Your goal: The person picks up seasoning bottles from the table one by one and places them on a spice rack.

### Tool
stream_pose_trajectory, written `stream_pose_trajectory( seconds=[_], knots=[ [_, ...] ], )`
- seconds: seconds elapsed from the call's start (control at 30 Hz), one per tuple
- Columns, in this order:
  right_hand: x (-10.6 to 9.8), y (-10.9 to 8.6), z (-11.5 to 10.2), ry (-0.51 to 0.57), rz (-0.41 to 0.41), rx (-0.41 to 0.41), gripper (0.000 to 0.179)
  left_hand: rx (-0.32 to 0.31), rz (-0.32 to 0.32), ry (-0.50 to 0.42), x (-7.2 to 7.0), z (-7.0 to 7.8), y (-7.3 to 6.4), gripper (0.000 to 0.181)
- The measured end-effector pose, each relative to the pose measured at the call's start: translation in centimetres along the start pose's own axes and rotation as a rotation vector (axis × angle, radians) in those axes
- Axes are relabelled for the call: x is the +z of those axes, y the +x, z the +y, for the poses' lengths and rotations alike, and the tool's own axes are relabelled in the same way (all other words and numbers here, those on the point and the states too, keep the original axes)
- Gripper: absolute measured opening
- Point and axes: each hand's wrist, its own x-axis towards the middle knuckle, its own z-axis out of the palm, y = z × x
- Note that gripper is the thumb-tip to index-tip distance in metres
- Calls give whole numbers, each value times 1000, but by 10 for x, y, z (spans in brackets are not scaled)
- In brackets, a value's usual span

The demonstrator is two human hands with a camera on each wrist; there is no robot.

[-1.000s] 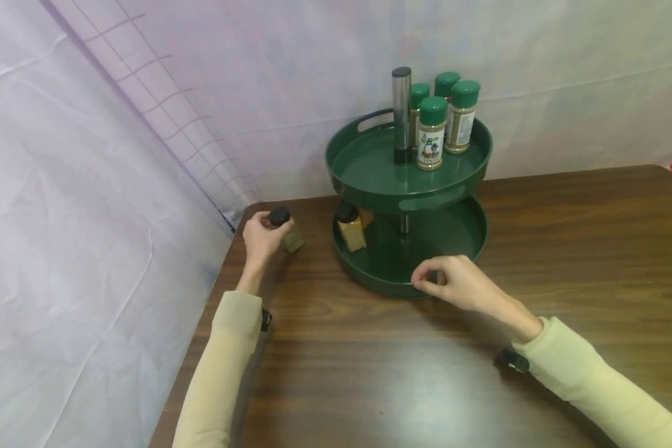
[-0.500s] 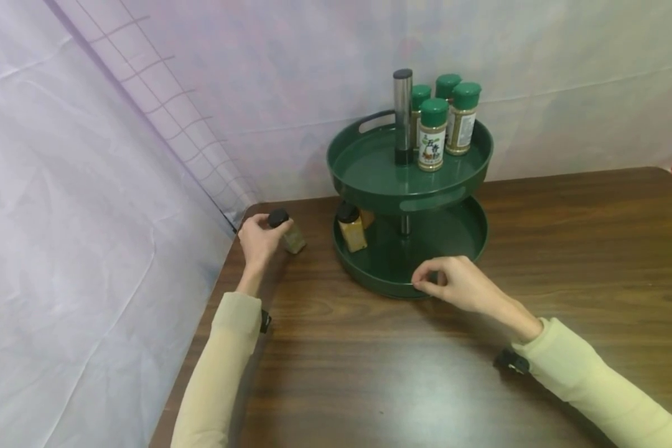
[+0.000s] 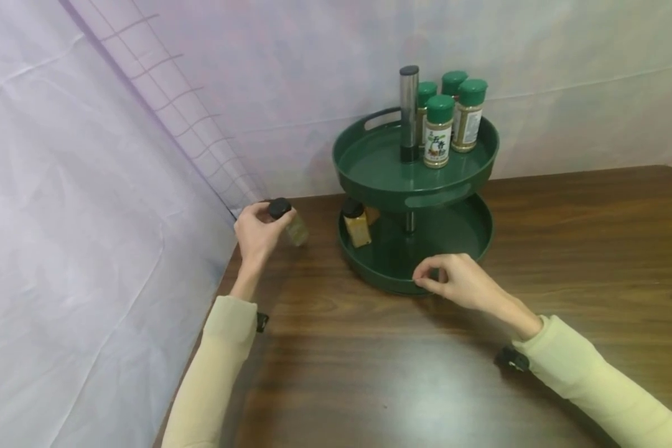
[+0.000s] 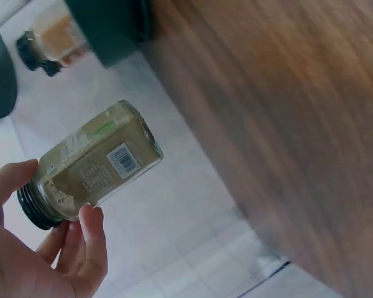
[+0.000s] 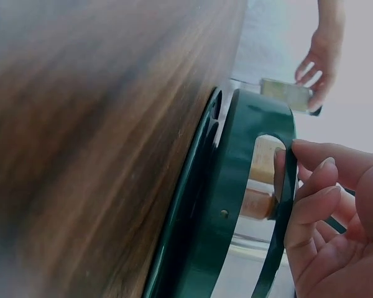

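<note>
My left hand (image 3: 259, 235) grips a square glass spice jar (image 3: 297, 230) near its black lid, left of the rack. The left wrist view shows the jar (image 4: 99, 161) holding brownish powder, a barcode on its side, thumb and fingers around its neck. My right hand (image 3: 453, 280) pinches the front rim of the rack's green lower tray (image 3: 381, 278). In the right wrist view, thumb and fingers meet over the rim beside the handle slot. On that tray's left side stands a black-lidded jar of yellow powder (image 3: 358, 229), with another orange-tinted jar (image 3: 373, 215) partly hidden behind it.
The upper green tray (image 3: 369, 180) carries several green-capped shakers (image 3: 438, 134) beside a metal post (image 3: 409, 106). White cloth (image 3: 291, 81) hangs behind and to the left of the wooden table (image 3: 341, 361).
My left hand has raised the spice jar a little, after staying almost still before. The right hand keeps its hold on the tray rim. The head view has shifted slightly.
</note>
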Motion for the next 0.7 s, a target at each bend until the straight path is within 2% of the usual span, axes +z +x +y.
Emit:
stream_pose_trajectory(
  seconds=[0.2, 0.33, 0.5, 0.7],
  knots=[
    [2, 1, -4, 0, 7, -3, 4, 22, -12, -51, -8, 25, -8, 44],
    [2, 1, -3, -12, 15, 2, 3, 44, -45, -94, -8, 41, -13, 42],
    [4, 1, -4, -9, 21, 3, 4, 71, -82, -118, -6, 58, -20, 42],
    [8, 4, -9, 9, 31, -18, 4, 92, -123, -162, 1, 71, -29, 41]
  ],
)
